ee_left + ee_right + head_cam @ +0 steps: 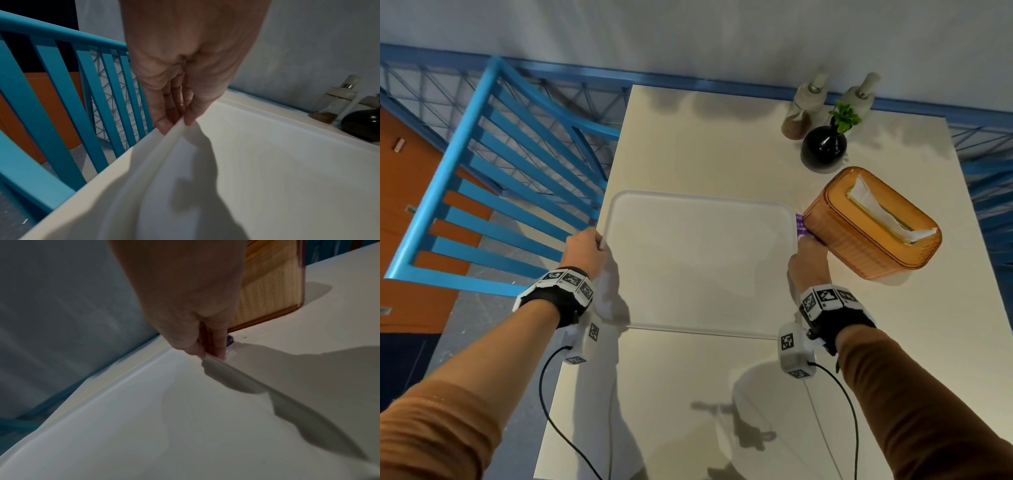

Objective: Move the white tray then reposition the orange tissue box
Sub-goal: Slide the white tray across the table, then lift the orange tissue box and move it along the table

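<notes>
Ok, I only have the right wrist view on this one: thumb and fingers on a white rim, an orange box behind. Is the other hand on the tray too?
Observer: Yes. The left hand pinches the left rim of the white tray, thumb on top, while the right hand pinches the right rim.
Operator: What's on top of the box?
Observer: The orange tissue box has a white tissue sticking out of its top slot.
Operator: Anything else on the table?
Observer: At the far edge of the table stand a black vase with a green sprig and two dispenser bottles behind it.
</notes>
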### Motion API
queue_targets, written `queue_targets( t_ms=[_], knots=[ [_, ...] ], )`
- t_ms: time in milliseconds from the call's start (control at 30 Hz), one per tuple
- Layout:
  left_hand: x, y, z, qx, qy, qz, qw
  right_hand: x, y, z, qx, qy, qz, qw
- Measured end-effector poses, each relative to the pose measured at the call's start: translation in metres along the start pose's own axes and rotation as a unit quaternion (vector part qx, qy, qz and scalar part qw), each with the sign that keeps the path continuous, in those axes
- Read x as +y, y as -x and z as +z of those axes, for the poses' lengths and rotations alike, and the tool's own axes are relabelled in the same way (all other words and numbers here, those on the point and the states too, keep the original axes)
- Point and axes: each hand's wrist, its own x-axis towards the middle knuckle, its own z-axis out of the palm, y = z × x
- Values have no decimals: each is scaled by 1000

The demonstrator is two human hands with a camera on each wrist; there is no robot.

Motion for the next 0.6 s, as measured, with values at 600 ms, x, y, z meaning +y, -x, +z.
queue_targets(
  t_ms=[600],
  knots=[
    [227,79,7,-54,-6,351,935,73,42,-190,159,-128,-123,971]
  ],
)
